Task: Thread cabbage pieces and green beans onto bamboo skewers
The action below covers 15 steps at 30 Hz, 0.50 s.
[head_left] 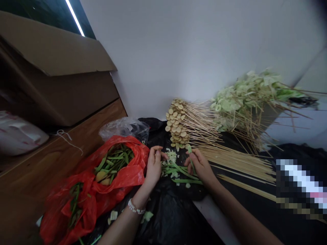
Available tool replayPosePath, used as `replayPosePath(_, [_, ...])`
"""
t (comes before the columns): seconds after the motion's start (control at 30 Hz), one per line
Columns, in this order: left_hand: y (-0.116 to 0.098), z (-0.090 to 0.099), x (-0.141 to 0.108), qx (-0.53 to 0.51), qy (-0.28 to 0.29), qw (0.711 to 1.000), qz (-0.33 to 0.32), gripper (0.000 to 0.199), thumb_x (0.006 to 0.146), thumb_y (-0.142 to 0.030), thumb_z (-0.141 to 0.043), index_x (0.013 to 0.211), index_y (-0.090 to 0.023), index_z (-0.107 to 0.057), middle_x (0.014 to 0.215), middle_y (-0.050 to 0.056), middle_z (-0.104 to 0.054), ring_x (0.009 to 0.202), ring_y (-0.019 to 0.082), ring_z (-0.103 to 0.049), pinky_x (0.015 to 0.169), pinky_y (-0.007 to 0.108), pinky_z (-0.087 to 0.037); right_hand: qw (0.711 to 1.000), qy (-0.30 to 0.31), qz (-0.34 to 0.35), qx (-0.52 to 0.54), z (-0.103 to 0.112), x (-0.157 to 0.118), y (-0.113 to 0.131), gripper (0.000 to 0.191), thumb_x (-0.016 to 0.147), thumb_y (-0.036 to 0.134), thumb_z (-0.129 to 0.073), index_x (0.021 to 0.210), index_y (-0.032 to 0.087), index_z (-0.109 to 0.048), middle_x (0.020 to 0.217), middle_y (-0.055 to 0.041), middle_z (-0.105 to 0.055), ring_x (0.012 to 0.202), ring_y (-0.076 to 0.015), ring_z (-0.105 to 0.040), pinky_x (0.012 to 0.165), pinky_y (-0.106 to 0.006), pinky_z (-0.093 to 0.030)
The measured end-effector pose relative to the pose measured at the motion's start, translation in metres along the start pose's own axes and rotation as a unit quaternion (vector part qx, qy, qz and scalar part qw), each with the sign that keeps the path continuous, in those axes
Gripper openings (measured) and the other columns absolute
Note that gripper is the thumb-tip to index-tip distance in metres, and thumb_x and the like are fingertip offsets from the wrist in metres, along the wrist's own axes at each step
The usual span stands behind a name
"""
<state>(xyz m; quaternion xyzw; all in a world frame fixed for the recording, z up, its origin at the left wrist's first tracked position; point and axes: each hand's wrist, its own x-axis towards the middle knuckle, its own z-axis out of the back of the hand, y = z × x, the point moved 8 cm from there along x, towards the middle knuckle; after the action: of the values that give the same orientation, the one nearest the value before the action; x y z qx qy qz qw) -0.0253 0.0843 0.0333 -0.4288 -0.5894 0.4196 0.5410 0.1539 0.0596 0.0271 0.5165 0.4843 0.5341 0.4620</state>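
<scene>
pinching a green bean (189,152) in the right hand (200,166), thumb against it, maybe to stop it slipping; holding the left hand (154,166) apart from the right one, fingers bent, hard to tell whether gripping anything; low between both hands, a small heap of green beans (178,169) on black plastic (166,211), with pale bits (172,154) round about, likely put there for an easy reach; just left, a red bag (139,163), mouth wide, full of green pieces (119,157), perhaps wide for easy getting in; behind, round pale slices (176,119) on sticks, slices all to the left, perhaps to leave the ends handy; at the right, leafy sticks (245,92) in a big pile, and bare sticks (237,163) laid side by side, likely for neat picking up
</scene>
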Motion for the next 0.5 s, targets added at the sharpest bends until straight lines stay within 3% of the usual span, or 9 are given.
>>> replayPosePath(0.13, [0.009, 0.000, 0.001, -0.038, 0.011, 0.998, 0.046, 0.028, 0.086, -0.043, -0.055, 0.101, -0.021, -0.047, 0.065, -0.006, -0.053, 0.050, 0.008, -0.046, 0.047, 0.019, -0.033, 0.977, 0.049, 0.088, -0.187, -0.008, -0.003, 0.009, 0.025, 0.091, 0.035, -0.043, 0.107, 0.020, -0.053, 0.074, 0.0002, -0.061, 0.065, -0.0143, -0.058, 0.061, -0.026, -0.044])
replayPosePath(0.2, [0.007, -0.006, -0.002, 0.010, 0.044, 0.998, 0.042, 0.030, 0.082, -0.041, -0.061, 0.101, -0.019, -0.053, 0.067, -0.004, -0.055, 0.055, 0.009, -0.049, 0.052, 0.019, -0.037, 0.958, 0.069, 0.124, -0.251, -0.016, -0.009, 0.009, 0.034, 0.090, 0.026, -0.043, 0.122, 0.018, -0.048, 0.078, -0.0009, -0.063, 0.073, -0.0159, -0.059, 0.070, -0.027, -0.044])
replayPosePath(0.33, [-0.005, -0.023, -0.009, 0.161, 0.138, 0.977, -0.035, 0.021, 0.085, -0.037, -0.059, 0.087, -0.017, -0.065, 0.084, 0.003, -0.065, 0.079, 0.015, -0.059, 0.073, 0.025, -0.043, 0.929, 0.108, 0.146, -0.323, -0.027, -0.015, 0.004, 0.052, 0.091, 0.018, -0.039, 0.142, 0.016, -0.027, 0.082, -0.0019, -0.065, 0.071, -0.0160, -0.059, 0.067, -0.027, -0.044])
replayPosePath(0.43, [-0.010, -0.029, -0.012, 0.233, 0.182, 0.953, -0.073, 0.021, 0.088, -0.035, -0.056, 0.083, -0.017, -0.067, 0.082, 0.003, -0.068, 0.078, 0.016, -0.060, 0.074, 0.026, -0.043, 0.888, 0.098, 0.180, -0.411, -0.026, -0.014, 0.007, 0.041, 0.094, 0.021, -0.040, 0.135, 0.017, -0.040, 0.097, -0.0074, -0.067, 0.084, -0.0187, -0.061, 0.074, -0.030, -0.044])
replayPosePath(0.5, [-0.013, -0.030, -0.013, 0.281, 0.194, 0.936, -0.090, 0.022, 0.089, -0.034, -0.053, 0.083, -0.018, -0.066, 0.081, 0.003, -0.068, 0.077, 0.016, -0.061, 0.073, 0.026, -0.042, 0.840, 0.096, 0.204, -0.494, -0.026, -0.014, 0.009, 0.023, 0.094, 0.023, -0.044, 0.112, 0.018, -0.057, 0.094, -0.0083, -0.067, 0.087, -0.0209, -0.060, 0.076, -0.031, -0.043])
